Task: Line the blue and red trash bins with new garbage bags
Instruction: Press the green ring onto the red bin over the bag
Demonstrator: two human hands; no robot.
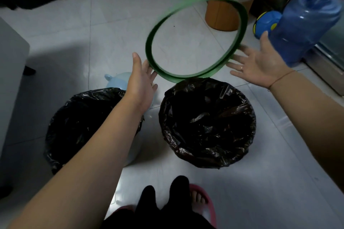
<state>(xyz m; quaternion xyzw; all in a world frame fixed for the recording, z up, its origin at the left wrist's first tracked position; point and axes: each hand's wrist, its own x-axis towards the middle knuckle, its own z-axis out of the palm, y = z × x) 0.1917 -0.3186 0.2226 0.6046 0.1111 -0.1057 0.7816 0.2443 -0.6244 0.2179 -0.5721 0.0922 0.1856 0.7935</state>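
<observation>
Basically 2 bins lined with black bags, left bin (89, 124) and right bin (207, 122), stand on the floor (111, 29), while left hand (141, 82) and right hand (260, 63), fingers spread wide, flank a blurred, tilted green ring (195, 37) above them, fingertips at its edge.

Both forearms bare, no sleeves in view. Right hand (260, 65): thin ring (241, 68) on one finger; thin cord bracelet (281, 78) at the wrist. Left hand (141, 82): nothing worn. Dark trousers (163, 208). Pink slippers (204, 208), toes exposed on the right foot.
</observation>
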